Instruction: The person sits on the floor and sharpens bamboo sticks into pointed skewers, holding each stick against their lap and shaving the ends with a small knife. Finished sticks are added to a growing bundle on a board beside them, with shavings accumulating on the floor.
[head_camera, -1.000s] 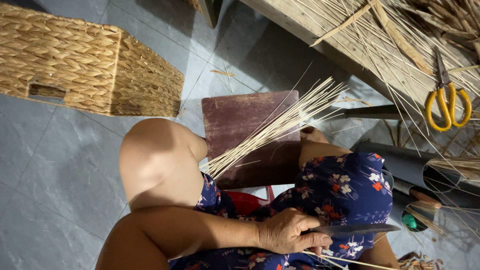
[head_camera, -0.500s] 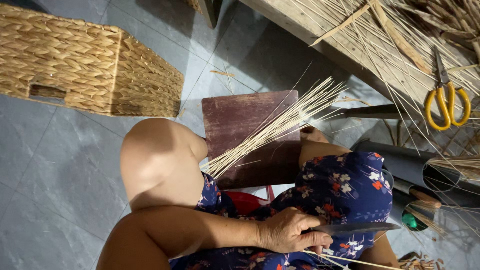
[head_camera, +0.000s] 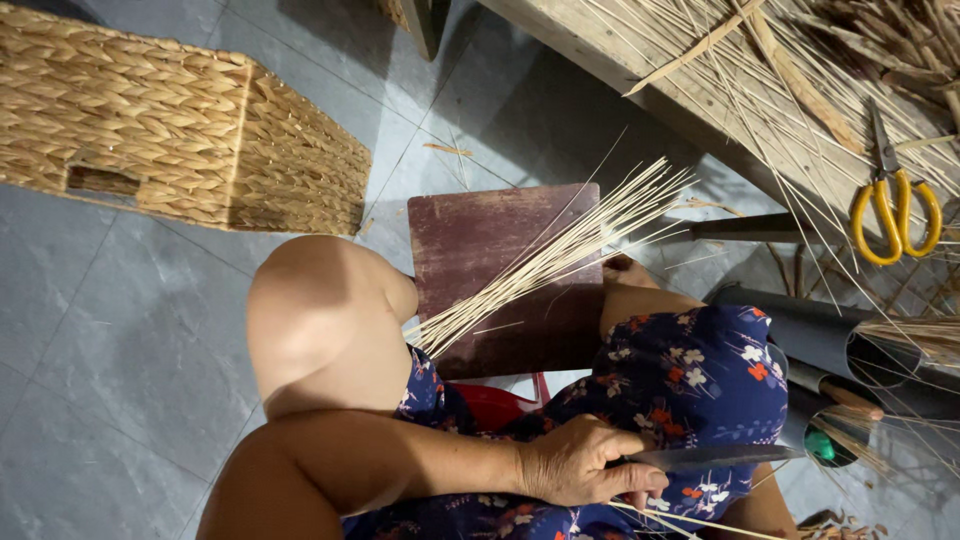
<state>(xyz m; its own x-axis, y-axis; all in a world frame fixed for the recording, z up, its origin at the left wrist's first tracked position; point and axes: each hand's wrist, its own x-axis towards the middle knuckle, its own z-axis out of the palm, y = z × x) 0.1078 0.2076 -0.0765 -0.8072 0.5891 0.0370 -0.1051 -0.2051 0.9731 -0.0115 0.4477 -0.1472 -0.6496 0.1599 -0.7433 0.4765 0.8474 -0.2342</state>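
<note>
My left hand (head_camera: 580, 465) rests on my lap, shut on the handle of a dark knife (head_camera: 715, 457) whose blade points right over my flowered dress (head_camera: 690, 375). A few thin pale strips (head_camera: 680, 520) run under the hand toward the bottom edge. A bundle of thin pale sticks (head_camera: 555, 255) fans out between my knees, lying across a dark red wooden board (head_camera: 480, 230) on the floor. My right hand is out of sight.
A woven basket (head_camera: 170, 125) stands on the grey tile floor at the upper left. A wooden bench (head_camera: 700, 90) at the upper right carries loose sticks and yellow-handled scissors (head_camera: 890, 200). Dark tubes (head_camera: 830, 335) holding sticks lie at the right.
</note>
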